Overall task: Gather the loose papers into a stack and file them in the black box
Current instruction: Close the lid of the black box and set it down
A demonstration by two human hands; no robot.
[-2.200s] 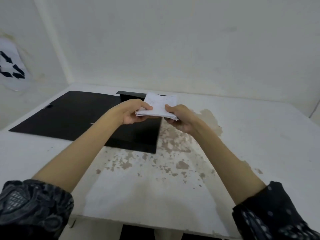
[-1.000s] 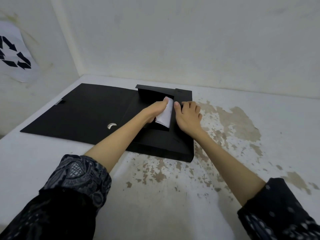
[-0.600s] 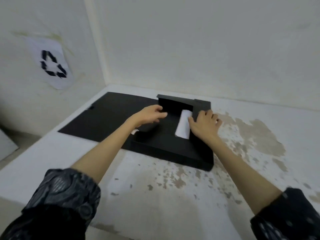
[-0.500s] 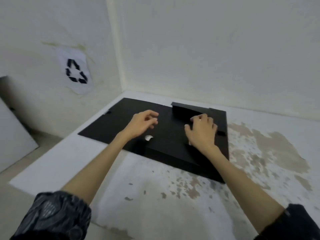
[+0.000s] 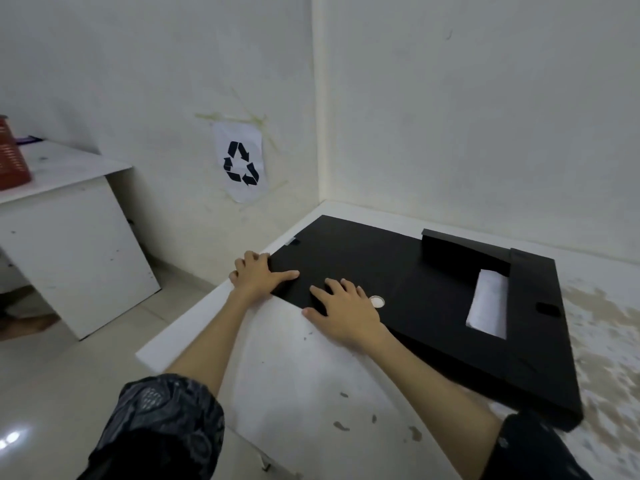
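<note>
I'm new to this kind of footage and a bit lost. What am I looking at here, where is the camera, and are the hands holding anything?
There is no machine here: a person is working with two bare hands, and the one camera sits on their head, looking forward and down, so you see their own arms reaching out.

On the white table lies a black box, a flat file case opened out, with its wide lid flap spread to the left. A stack of papers already lies inside the box's tray.

The left hand grips the near left corner of the flap, fingers curled over its edge. The right hand rests flat on the flap beside a small round hole. Neither hand holds paper.

On the wall hangs a recycling sign.
</note>
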